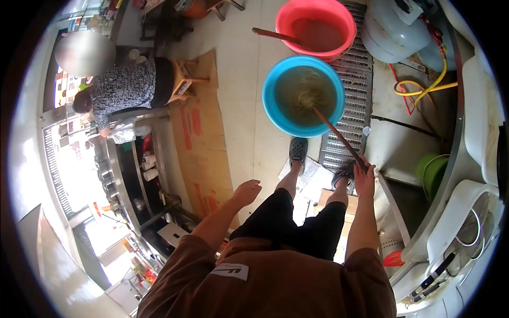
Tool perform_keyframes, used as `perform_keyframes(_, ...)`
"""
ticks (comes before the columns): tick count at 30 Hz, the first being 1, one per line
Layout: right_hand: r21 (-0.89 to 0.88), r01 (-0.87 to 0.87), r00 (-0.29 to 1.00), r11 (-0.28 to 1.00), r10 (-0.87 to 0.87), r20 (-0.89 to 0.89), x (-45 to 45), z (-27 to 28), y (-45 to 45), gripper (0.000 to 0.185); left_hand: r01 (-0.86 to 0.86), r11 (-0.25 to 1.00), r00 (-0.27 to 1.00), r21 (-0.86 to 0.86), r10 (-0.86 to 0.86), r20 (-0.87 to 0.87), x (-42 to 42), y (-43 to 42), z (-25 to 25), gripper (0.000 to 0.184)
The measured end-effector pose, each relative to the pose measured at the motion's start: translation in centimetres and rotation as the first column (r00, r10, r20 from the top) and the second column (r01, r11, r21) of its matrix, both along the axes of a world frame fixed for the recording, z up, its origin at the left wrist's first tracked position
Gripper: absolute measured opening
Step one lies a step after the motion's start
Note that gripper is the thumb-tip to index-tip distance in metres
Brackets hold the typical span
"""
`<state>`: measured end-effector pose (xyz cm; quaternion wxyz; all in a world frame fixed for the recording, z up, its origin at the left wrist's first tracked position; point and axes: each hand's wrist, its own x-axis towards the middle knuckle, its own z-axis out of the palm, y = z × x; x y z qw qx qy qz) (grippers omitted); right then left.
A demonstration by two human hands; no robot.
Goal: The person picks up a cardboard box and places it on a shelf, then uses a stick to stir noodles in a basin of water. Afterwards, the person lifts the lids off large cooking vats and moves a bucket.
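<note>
My right hand is closed around the upper end of a long wooden stick. The stick slants down into a blue basin of cloudy liquid. Its lower end meets a clump of pale, straw-like strands; I cannot tell whether they are fixed to it. My left hand hangs in the air left of my legs, fingers curled in, apart from the basin. Whatever those fingers may hold is too small or hidden to make out.
A red basin with a wooden handle leaning in it stands beyond the blue one, beside a metal floor grate. Gas cylinders and a yellow hose are at right. Another person sits at left over flattened cardboard.
</note>
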<state>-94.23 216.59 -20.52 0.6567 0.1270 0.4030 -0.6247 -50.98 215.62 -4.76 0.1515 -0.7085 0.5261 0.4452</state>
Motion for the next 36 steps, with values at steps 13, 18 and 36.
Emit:
perform_keyframes(13, 0.171, 0.201, 0.945, 0.965, -0.237, 0.227, -5.3, -6.2, 9.4, 0.035, 0.097, 0.995, 0.989, -0.007, -0.098, -0.109, -5.6, -1.1, -1.0, 0.031)
perform_keyframes(18, 0.215, 0.224, 0.944, 0.951, -0.266, 0.195, -5.3, -6.2, 11.4, 0.035, 0.269, 0.962, 0.963, 0.037, -0.268, -0.029, -6.3, -3.7, -4.0, 0.032)
perform_keyframes(36, -0.039, -0.634, 0.117, 0.773, 0.046, -0.992, 0.3, 32.0, -8.7, 0.015, 0.29, 0.956, 0.938, -0.04, -0.292, -0.186, -11.0, -15.7, -9.9, 0.036)
